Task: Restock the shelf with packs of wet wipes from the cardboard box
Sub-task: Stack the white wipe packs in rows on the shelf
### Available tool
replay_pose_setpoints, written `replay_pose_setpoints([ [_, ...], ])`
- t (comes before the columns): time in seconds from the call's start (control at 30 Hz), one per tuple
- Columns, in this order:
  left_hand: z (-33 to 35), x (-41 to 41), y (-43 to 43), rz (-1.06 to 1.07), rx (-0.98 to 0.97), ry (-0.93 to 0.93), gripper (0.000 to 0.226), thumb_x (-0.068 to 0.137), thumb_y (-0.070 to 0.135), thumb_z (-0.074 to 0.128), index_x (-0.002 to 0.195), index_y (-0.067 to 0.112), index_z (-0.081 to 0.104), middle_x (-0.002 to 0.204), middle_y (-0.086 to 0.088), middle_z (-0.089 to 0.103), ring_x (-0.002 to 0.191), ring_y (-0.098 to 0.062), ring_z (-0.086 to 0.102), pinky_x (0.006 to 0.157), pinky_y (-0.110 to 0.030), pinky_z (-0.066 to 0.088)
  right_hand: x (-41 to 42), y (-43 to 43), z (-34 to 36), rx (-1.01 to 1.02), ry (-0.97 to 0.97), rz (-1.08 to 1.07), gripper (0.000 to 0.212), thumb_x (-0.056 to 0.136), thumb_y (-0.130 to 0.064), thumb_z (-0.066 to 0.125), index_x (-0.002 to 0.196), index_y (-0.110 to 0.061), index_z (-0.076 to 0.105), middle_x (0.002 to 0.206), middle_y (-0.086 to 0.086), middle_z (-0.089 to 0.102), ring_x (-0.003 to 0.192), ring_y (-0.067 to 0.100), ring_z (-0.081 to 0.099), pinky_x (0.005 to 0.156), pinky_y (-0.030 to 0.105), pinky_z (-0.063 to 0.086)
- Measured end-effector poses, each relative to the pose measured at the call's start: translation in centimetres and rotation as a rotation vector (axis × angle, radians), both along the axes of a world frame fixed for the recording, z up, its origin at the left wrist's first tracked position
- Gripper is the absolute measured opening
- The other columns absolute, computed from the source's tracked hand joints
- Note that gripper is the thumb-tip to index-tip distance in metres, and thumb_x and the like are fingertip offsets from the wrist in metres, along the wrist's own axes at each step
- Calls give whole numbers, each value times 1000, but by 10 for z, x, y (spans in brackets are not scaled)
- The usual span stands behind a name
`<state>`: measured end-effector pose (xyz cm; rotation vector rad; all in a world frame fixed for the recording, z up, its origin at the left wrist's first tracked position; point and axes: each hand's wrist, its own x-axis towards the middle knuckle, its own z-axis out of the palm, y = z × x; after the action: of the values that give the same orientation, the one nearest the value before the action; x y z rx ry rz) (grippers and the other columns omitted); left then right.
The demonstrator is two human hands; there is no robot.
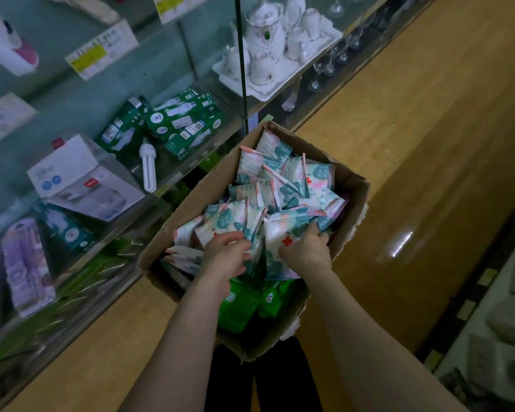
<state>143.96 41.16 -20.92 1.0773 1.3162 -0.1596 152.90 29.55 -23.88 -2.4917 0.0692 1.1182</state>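
**Sam:** Where are the packs of wet wipes?

**Mia:** Piled loose in the cardboard box. The box sits on the floor, right beside the glass shelf. I can't see any on the shelf.

**Sam:** And the hands?

**Mia:** Both are at the near end of the box. The left grip curls its fingers into the pile and looks to pinch one pack. The right grip has its fingers bent round the edge of a pack with a red cross.

**Sam:** How will they feel?

**Mia:** Light, soft and squishy, I think, with slippery wrapping. Squeeze the fat middle, not the thin sealed edge, or one may slide out.
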Motion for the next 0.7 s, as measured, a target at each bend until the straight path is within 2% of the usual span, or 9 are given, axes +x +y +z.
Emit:
replay_pose_setpoints([
  [0.07,-4,-1,-3,-24,-3,16,15,90,11,62,104,18,63,101,-6,63,87,-19,63,77,-34,51,1,0,-3,5,12,-10,91,85,-27,69,151,-16,8,145,16,29,131,38,36,106,47,38],
  [0.17,-6,-1,-5,-28,-20,27,18,90,13,63,107,18,63,105,-5,63,90,-18,62,76,-34,49,3,-1,-3,88,94,-74,63,85,-24,69,138,-12,36,130,13,52,122,33,48,102,45,43],
  [0.23,-7,0,-5,-15,-20,26,24,88,16,66,111,17,62,108,-5,62,95,-19,61,77,-34,49,2,-3,2,256,172,-178,38,86,-19,68,119,-11,51,118,11,59,108,30,58,95,43,49],
  [0.3,-10,1,-5,-7,-7,3,31,84,22,71,113,18,63,109,-4,64,100,-20,62,79,-34,49,-2,-3,9,472,283,-301,25,85,-9,68,106,-8,56,107,11,65,94,26,64,85,37,55],
  [0.37,-11,4,-6,-26,1,-37,26,81,22,74,105,18,69,102,-3,70,97,-23,65,84,-36,53,-6,-1,11,640,437,-340,26,84,-4,69,109,-4,62,107,12,69,94,27,68,83,34,55],
  [0.43,-11,6,-6,-7,-4,-80,15,80,17,75,94,15,72,93,-7,74,90,-28,69,87,-43,55,-9,2,13,708,491,-289,19,87,-9,67,105,-9,66,109,12,70,100,27,67,89,37,54],
  [0.5,-12,7,-3,58,5,-91,9,80,12,74,88,14,71,90,-12,74,86,-31,70,86,-50,55,-4,3,13,643,362,-263,14,91,-22,64,100,-13,66,108,9,69,101,26,65,93,42,52],
  [0.63,-16,5,9,150,101,-86,16,84,14,69,100,13,68,97,-13,71,85,-31,69,82,-51,56,20,-9,-5,144,-161,-106,34,93,-20,52,127,-11,52,122,9,55,111,30,55,91,47,51],
  [0.7,-16,3,13,174,130,-85,27,84,15,69,111,11,66,100,-12,71,85,-31,69,81,-48,56,24,-8,-14,8,-146,4,44,91,-22,52,132,-10,44,128,12,53,117,33,50,96,48,47],
])
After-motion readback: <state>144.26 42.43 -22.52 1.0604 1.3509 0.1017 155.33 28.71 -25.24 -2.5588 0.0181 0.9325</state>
